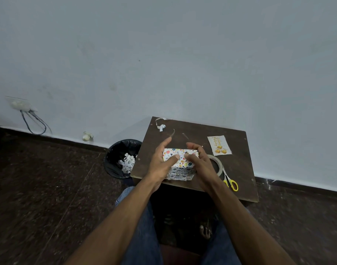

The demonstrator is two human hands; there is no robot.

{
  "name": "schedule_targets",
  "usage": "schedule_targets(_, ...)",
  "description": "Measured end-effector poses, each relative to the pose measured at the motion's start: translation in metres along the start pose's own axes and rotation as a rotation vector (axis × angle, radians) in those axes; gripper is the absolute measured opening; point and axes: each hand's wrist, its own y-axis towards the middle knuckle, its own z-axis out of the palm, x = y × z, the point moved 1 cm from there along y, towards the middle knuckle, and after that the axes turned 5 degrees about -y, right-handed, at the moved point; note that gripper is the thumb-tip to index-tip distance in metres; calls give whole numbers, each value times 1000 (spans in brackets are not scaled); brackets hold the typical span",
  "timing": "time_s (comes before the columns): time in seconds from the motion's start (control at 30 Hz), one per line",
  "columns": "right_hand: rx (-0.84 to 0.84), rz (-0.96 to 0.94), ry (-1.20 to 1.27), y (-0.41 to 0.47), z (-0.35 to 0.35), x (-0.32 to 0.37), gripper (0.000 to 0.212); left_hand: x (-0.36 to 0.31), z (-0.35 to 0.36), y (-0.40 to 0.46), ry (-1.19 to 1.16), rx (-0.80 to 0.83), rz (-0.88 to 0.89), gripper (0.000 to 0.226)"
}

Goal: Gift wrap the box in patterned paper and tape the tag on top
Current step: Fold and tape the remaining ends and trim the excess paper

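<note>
Box, head view: sitting near the front-left of the dark brown surface, already covered in white paper printed with small multicoloured shapes. Top face is looking smooth; a loose flap of the same paper is lying flat on the surface at the near side, not yet folded up.

Left hand is resting against the left end of the box, fingers spread and reaching past the far edge, thumb lying across the top face. Right hand is cupping the right end, fingers curled over the far top edge, thumb pressing on top, tip nearly meeting the left thumb.

Tape roll is lying just right of the box, partly hidden by the right hand. Yellow-handled scissors are lying just beside the roll, toward the near edge. Tag, cream with gold print, is lying flat further back on the right, apart from the box. Paper scrap is sitting at the far-left corner.

Black bin on the floor is standing left of the surface, holding patterned offcuts.
</note>
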Motion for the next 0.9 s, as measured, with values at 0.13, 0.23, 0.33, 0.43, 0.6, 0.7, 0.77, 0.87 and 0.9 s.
schedule_targets(0.13,1,-24,-11,1,-2,-2,32,-1,-2,-1,54,60,12,71)
schedule_targets(0.23,-17,-52,-18,1,0,-4,26,-3,-4,-4,72,84,18,73)
schedule_targets(0.33,-32,-87,-44,-1,1,-6,24,-5,-3,-5,130,84,35,74)
schedule_targets(0.43,-33,-90,-58,-3,1,-5,24,-10,-2,-5,216,77,52,76)
schedule_targets(0.6,-43,-96,-83,-3,-1,-4,22,-15,-6,0,493,118,198,86)
schedule_targets(0.7,-159,-119,-35,-3,5,-5,18,-17,-5,-1,641,114,328,73)
schedule_targets(0.77,-271,-128,38,-4,12,-8,14,-15,-4,-4,670,127,370,64)
schedule_targets(0.87,-400,-102,119,-2,20,-12,13,-8,-6,-6,642,112,388,60)
schedule_targets(0.9,-420,-87,139,-1,22,-12,15,-6,-7,-6,625,109,379,59)
